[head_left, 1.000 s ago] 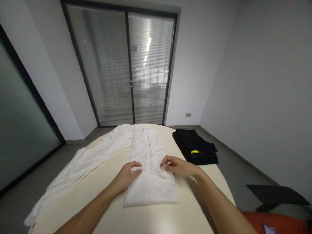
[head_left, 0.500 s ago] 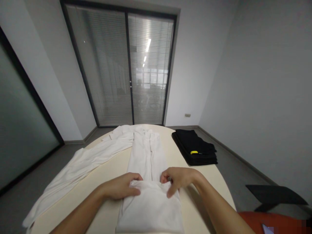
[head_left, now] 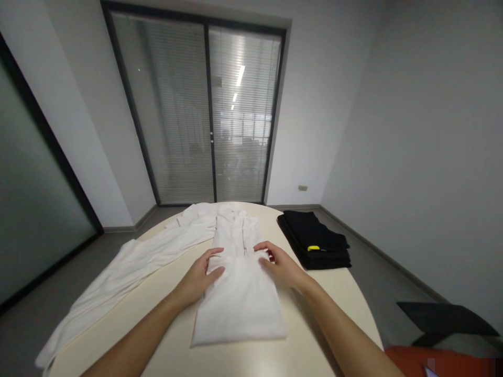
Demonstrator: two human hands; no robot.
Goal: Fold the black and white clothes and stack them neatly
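A long white garment (head_left: pixel 239 298) lies lengthwise in front of me, its near part folded over in a flat layer. A seam or placket runs along its far part; I cannot tell its exact kind. My left hand (head_left: pixel 202 275) grips the left corner of the folded layer's far edge, thumb on top and fingers beyond the edge. At the opposite corner, my right hand (head_left: pixel 281 264) holds the same edge between thumb and curled fingers. The fingertips under the cloth are partly hidden.
More white clothing (head_left: pixel 129 272) stretches along the left rim of the round cream table (head_left: pixel 314 324). A stack of folded black clothes (head_left: pixel 310 235) with a yellow item (head_left: pixel 313 248) on it sits at the right. Beyond the table stands a red and black chair (head_left: pixel 444 319).
Both hands have moved away from me with the folded layer's edge. The garment's near fold has shifted forward and now shows fully on the table.
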